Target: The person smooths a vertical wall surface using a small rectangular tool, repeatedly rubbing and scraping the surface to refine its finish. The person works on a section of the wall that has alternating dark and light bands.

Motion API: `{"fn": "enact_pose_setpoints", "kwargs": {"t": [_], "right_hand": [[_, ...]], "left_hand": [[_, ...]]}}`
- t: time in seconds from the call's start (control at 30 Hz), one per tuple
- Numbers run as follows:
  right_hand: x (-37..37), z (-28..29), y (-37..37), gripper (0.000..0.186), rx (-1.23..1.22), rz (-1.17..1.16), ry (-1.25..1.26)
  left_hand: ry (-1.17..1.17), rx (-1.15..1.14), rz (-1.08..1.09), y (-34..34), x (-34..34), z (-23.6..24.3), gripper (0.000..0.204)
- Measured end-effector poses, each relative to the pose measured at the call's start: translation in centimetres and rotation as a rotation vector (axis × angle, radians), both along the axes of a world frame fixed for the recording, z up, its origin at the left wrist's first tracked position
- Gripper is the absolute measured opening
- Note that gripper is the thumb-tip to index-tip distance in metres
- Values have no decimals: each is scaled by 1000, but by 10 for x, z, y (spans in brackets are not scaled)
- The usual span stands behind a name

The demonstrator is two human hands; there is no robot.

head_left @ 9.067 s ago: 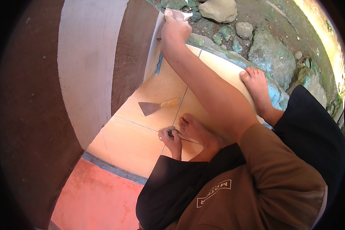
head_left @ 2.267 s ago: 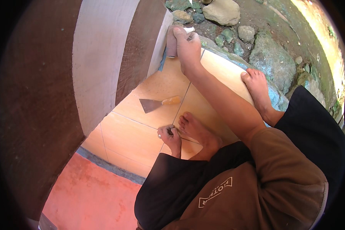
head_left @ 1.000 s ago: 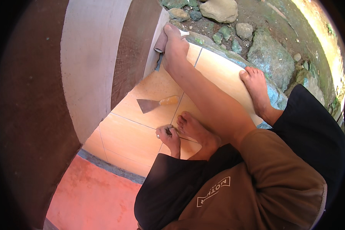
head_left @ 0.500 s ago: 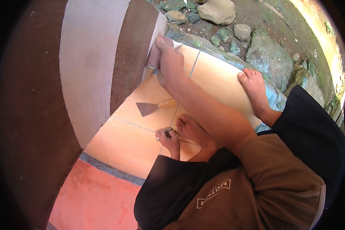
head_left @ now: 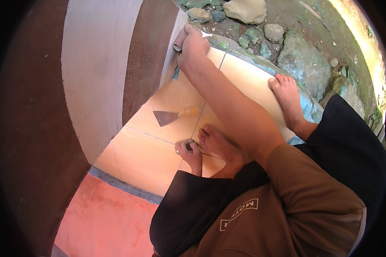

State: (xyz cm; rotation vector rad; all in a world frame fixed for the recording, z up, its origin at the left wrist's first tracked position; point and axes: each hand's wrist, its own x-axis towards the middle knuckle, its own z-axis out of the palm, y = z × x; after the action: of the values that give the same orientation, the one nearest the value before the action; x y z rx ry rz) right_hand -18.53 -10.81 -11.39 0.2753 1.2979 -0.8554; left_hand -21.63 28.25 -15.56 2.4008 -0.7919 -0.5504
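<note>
My right hand [head_left: 195, 42] reaches up to the narrow pale edge at the far end of the striped wall, closed on a curled brownish sheet [head_left: 179, 43], apparently sandpaper, with a white corner showing. My left hand [head_left: 187, 148] rests low near the floor beside my bare foot [head_left: 216, 141]; its fingers, one with a ring, are curled, and whatever they may hold is hidden. Between the two hands a scraper [head_left: 167, 116] with a yellowish handle lies on the peach tiles.
The brown and pale striped wall [head_left: 94, 60] fills the left. A red floor patch [head_left: 103, 214] lies at lower left beyond a dark strip. Stones [head_left: 302, 64] and soil border the tiles at upper right, beside my other foot [head_left: 287, 94].
My right hand with the sheet has moved up and down along the wall's edge, most recently upward from half a second ago. My left hand and the scraper have stayed put.
</note>
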Motion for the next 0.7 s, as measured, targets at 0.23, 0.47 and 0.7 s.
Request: {"fn": "enact_pose_setpoints", "kwargs": {"t": [0.23,0.47,0.7], "right_hand": [[9,5,26,41,2,19,72],[10,14,32,43,10,70,60],[10,11,5,44,84,37,239]], "left_hand": [[-3,38,-16,7,3,0,6],[-4,31,-3,0,2,7,5],[40,6,25,1,-1,2,6]]}}
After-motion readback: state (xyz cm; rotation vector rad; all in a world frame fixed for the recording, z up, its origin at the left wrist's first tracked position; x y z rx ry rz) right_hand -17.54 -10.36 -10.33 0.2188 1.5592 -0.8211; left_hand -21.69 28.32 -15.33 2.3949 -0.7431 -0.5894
